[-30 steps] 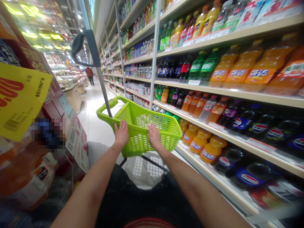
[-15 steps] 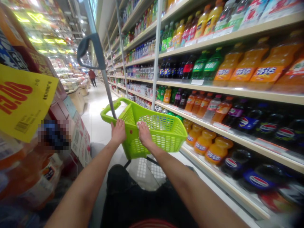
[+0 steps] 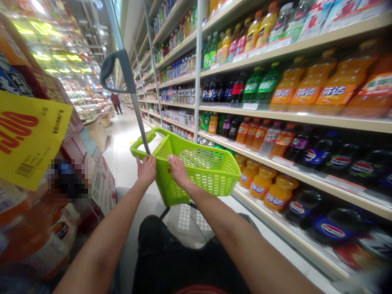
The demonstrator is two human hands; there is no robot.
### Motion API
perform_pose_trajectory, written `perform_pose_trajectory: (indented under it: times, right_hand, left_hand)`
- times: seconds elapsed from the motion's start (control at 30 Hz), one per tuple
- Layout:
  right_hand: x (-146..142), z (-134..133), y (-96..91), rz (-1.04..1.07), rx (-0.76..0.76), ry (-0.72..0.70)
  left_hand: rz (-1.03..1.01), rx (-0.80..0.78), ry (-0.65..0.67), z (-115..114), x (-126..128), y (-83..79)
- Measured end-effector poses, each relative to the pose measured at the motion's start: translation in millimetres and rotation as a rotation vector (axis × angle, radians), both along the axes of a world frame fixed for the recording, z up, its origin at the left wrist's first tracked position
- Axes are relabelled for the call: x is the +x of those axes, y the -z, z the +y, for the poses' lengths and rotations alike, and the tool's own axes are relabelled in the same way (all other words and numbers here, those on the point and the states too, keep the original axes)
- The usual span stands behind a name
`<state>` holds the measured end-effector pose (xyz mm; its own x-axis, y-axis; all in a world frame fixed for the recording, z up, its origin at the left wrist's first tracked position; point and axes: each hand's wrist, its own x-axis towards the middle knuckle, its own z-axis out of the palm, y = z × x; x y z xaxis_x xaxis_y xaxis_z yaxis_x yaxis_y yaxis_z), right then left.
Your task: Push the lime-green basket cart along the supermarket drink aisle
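A lime-green plastic shopping basket stands on a wheeled frame in the aisle ahead of me. Its grey pull handle rises on a metal pole at the left. My left hand grips the basket's near rim by the pole, fingers curled over the edge. My right hand holds the same rim a little to the right, fingers wrapped over it. The basket looks empty inside.
Shelves of soft-drink bottles run along the right, with orange and cola bottles low down. A stacked display with a yellow price sign crowds the left. A person in red walks far down the white-tiled aisle.
My right hand has slid left along the rim, closer to my left hand. The basket has turned slightly and sits a bit nearer the middle of the aisle.
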<state>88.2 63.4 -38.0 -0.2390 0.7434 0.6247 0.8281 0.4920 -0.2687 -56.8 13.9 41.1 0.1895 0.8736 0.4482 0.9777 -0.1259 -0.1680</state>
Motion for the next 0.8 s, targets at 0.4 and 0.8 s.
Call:
perform_pose_trajectory:
  times: [0.4, 0.8]
  right_hand:
    - [72, -8, 30.6, -0.016, -0.001, 0.116]
    - [101, -14, 48.4, -0.028, 0.061, 0.154]
  left_hand:
    - [0.146, -0.162, 0.081, 11, 31, 27.2]
    - [0.121, -0.209, 0.077, 5, 79, 45.7]
